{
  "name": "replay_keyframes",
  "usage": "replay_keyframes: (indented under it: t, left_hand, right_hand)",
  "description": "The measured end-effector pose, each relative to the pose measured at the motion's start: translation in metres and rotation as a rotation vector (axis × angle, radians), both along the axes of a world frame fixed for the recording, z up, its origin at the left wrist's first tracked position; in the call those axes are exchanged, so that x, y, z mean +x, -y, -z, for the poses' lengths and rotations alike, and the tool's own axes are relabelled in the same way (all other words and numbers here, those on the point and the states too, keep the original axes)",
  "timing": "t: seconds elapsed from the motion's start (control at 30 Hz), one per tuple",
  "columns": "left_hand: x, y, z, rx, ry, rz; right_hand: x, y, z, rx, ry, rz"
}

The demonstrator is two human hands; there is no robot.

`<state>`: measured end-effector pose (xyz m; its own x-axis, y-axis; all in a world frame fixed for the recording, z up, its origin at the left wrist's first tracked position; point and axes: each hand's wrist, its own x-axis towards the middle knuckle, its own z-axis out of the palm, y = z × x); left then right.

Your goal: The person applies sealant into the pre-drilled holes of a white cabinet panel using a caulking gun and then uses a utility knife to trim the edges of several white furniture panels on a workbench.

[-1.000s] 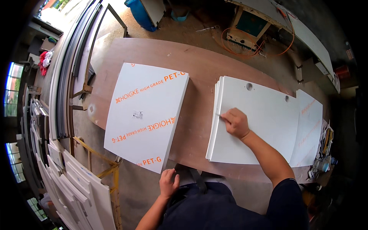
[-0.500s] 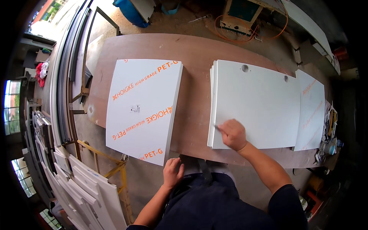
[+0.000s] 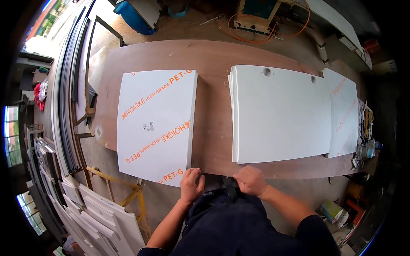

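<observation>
My right hand [image 3: 250, 181] is closed in front of my body, just off the table's near edge. A thin end of something small pokes from its fingers, too little showing to name. My left hand [image 3: 191, 184] has its fingers curled and seemingly nothing in them, by the near right corner of the left stack of white panels [image 3: 156, 102]. Orange print and a small label mark that stack's top. Across a gap to the right lies another stack of white panels [image 3: 282, 115]; its plain top panel has two round holes along the far edge.
Both stacks lie on a brown table [image 3: 209, 55]. A printed white panel [image 3: 344, 115] sits at the right end, beside cluttered tools [image 3: 366, 132]. White boards [image 3: 102, 213] lean at lower left near a yellow frame [image 3: 139, 200]. An orange hose [image 3: 247, 40] coils beyond the table.
My right hand has come off the right stack's left edge and moved back toward my body. My left hand has risen slightly, close to the left stack's corner. The view has shifted a little.
</observation>
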<state>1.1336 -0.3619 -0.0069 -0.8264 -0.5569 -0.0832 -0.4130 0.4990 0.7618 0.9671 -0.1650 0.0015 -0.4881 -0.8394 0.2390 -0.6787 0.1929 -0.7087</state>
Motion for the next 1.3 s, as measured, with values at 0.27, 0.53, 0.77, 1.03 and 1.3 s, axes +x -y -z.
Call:
replay_keyframes:
  t: [0.27, 0.53, 0.77, 1.03, 1.3]
  left_hand:
    - [-0.049, 0.010, 0.006, -0.049, -0.045, 0.203]
    - [-0.122, -0.011, 0.005, 0.183, 0.027, 0.181]
    - [-0.121, -0.021, 0.020, 0.311, 0.182, 0.069]
    - [-0.100, -0.002, 0.029, 0.462, 0.166, 0.018]
    - [-0.049, 0.065, 0.023, 0.335, 0.227, 0.023]
  right_hand:
    - [-0.111, -0.128, 0.004, 0.124, -0.096, 1.076]
    - [-0.171, -0.273, 0.022, 0.344, -0.190, 1.482]
    - [-0.148, -0.255, 0.035, 0.284, -0.192, 1.305]
    - [-0.067, -0.115, 0.021, 0.098, -0.195, 1.003]
    - [0.025, 0.038, 0.012, 0.089, -0.062, 0.733]
